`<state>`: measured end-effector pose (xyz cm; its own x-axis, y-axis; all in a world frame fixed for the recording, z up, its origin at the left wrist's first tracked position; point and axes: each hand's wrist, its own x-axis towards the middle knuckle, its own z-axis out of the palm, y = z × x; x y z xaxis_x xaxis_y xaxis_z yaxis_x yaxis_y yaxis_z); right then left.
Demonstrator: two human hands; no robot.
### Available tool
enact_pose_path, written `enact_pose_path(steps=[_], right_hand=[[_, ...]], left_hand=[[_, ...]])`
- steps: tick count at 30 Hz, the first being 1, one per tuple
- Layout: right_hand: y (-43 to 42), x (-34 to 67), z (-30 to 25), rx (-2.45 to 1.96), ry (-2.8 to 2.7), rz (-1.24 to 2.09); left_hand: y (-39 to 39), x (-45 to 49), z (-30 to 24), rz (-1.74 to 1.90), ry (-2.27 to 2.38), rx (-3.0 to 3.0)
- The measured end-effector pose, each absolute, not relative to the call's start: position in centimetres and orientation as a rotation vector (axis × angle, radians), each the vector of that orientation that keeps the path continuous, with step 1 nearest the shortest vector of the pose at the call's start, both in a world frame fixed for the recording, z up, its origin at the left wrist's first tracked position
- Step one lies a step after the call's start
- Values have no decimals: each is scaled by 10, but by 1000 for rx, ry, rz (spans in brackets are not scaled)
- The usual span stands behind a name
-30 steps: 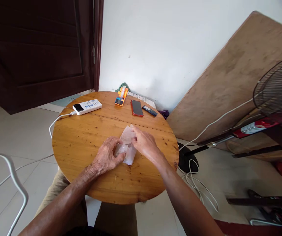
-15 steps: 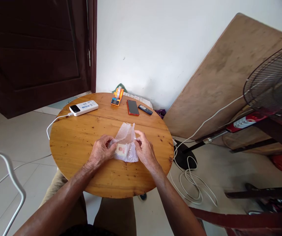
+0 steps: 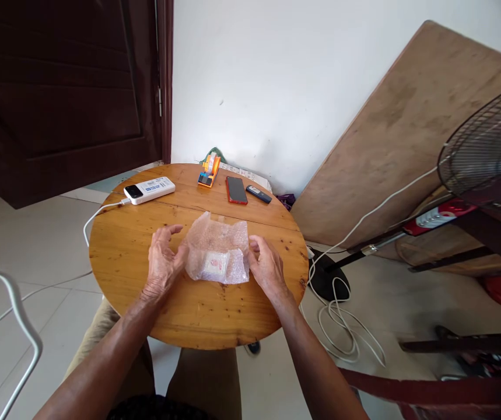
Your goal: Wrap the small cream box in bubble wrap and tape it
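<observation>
A sheet of clear bubble wrap (image 3: 217,248) lies spread on the round wooden table (image 3: 145,233), with a small pale flat item with a red mark (image 3: 215,263) under or inside it. My left hand (image 3: 161,263) rests at the sheet's left edge, fingers curled and apart, thumb touching the wrap. At the right edge my right hand (image 3: 267,265) pinches the wrap between thumb and fingers.
At the table's far side lie a white power bank (image 3: 149,189) with a white cable, an orange tape dispenser (image 3: 207,171), a red-cased phone (image 3: 236,189) and a small dark phone (image 3: 258,194). A fan (image 3: 486,151), a leaning wooden board and coiled cables are on the right; a dark door on the left.
The bubble wrap was folded around the item between both hands; now it is opened out flat and wide. Both hands have moved apart to its edges.
</observation>
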<state>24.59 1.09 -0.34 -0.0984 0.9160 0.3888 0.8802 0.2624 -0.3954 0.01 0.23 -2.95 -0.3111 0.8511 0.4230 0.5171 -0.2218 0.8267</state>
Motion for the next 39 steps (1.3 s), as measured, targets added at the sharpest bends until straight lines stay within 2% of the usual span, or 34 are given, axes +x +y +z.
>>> enact_pose_path(steps=[3, 7, 10, 13, 18, 21, 27, 33, 39], right_hand=[[-3, 234, 20, -1468, -2044, -21], [-13, 208, 46, -1260, -2286, 150], [-12, 200, 48, -1317, -2401, 217], [-16, 205, 43, -1377, -2375, 231], [-46, 217, 39, -1055, -2530, 408], [-64, 218, 33, -977, -2671, 591], [-71, 218, 14, -1177, -2406, 766], [-52, 213, 10, -1388, -1942, 656], [-32, 198, 6, -1349, -2119, 554]], left_hand=[[-5, 2, -22, 1553, 1459, 1977], [-11, 5, -18, 1370, 1316, 2203], [-12, 6, -19, 1229, 1344, 2288], [-11, 5, -20, 1163, 1435, 2258], [-7, -2, -16, 1292, 1522, 1965], [-5, -4, -14, 1236, 1532, 1813], [-13, -18, -17, 931, 1602, 1967], [-38, -43, -6, 495, 1412, 2411], [-44, -15, 4, 667, 1465, 2538]])
